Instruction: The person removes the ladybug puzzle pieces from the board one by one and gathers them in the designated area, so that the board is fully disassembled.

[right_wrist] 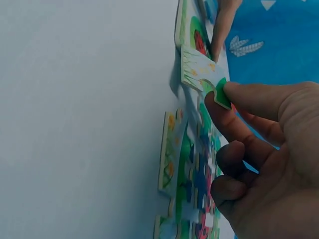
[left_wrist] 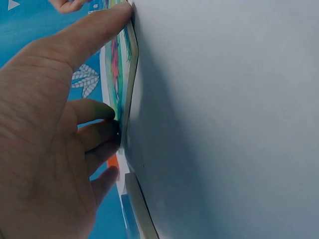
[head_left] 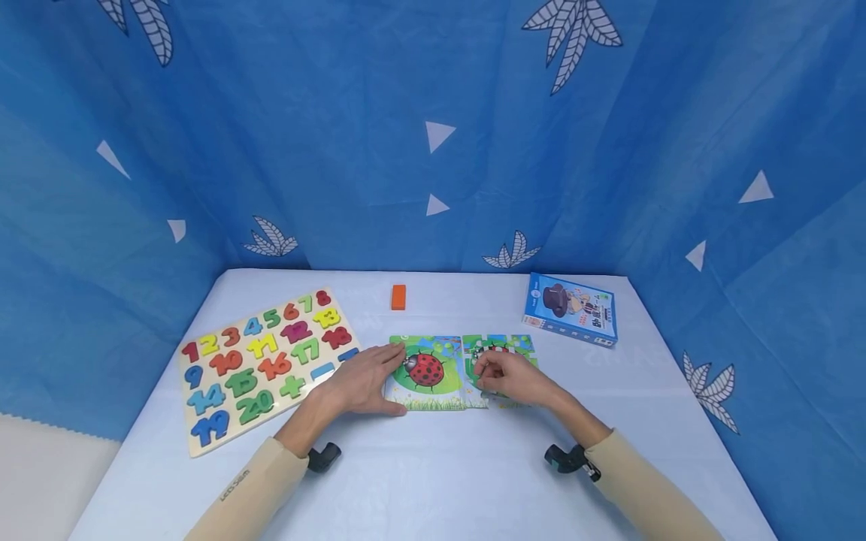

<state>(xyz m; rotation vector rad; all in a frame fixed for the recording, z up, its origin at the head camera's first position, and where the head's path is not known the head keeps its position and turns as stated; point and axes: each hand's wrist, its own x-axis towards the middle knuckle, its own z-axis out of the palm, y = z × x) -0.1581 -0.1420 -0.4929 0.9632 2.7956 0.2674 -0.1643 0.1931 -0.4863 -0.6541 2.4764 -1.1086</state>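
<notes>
A puzzle board with a red ladybug picture (head_left: 428, 370) lies flat on the table. My left hand (head_left: 365, 379) rests at its left side, fingers and thumb extended; in the left wrist view the thumb touches the board's edge (left_wrist: 131, 74). My right hand (head_left: 514, 378) pinches a jigsaw piece (right_wrist: 202, 69) between thumb and index finger, its other fingers curled. The piece, printed with pale sky, grass and a green patch, is tilted beside the ladybug board. Below the right hand lie several other jigsaw pieces (right_wrist: 172, 154), partly hidden by that hand in the head view.
A wooden number board (head_left: 253, 361) with coloured numerals lies left of the left hand. Behind the puzzle is an orange block (head_left: 398, 297). At the back right lies a blue box (head_left: 571, 308) with a cartoon picture. Blue curtains (head_left: 379, 150) enclose the table.
</notes>
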